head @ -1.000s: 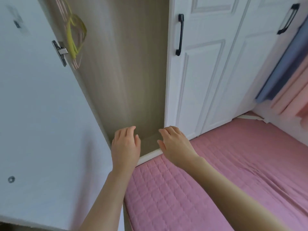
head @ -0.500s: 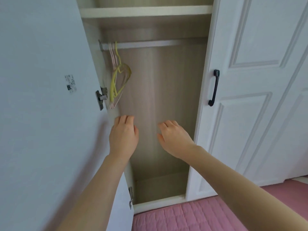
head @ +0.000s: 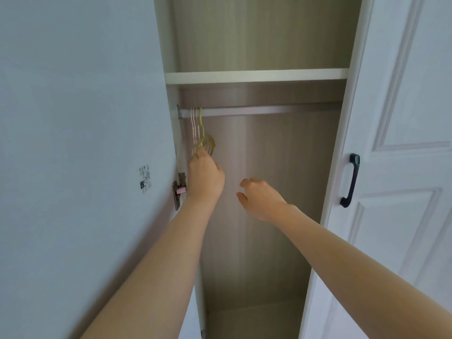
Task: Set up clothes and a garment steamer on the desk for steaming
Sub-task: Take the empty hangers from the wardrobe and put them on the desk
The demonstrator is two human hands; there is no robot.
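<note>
Landmark: the rail [head: 269, 110] spans the wardrobe bay just under the shelf [head: 256, 75].
Hangers: a yellow hanger [head: 206, 141] and a few pink hangers [head: 194, 126] hang bunched at the rail's left end, hooks over it.
Left hand: the left hand [head: 205, 176] is raised below the rail's left end, fingertips at the yellow hanger's lower part. Whether they have closed on it cannot be told, since the back of the hand hides them.
Right hand: the right hand [head: 261, 198] is lower than the rail, towards its middle, with fingers loosely curled and holding nothing.
Task things: no clothes, steamer or desk are in view.
Step in hand: probably taking a hanger off the rail for the clothes.
Doing it well: take the yellow hanger alone, near its neck, and lift the hook clear above the rail before drawing it out. The pink hangers beside it may tangle, so the free hand could steady them.
Risk: the hinge [head: 179, 189] sits below the rail's left end, just beside the left wrist.
</note>
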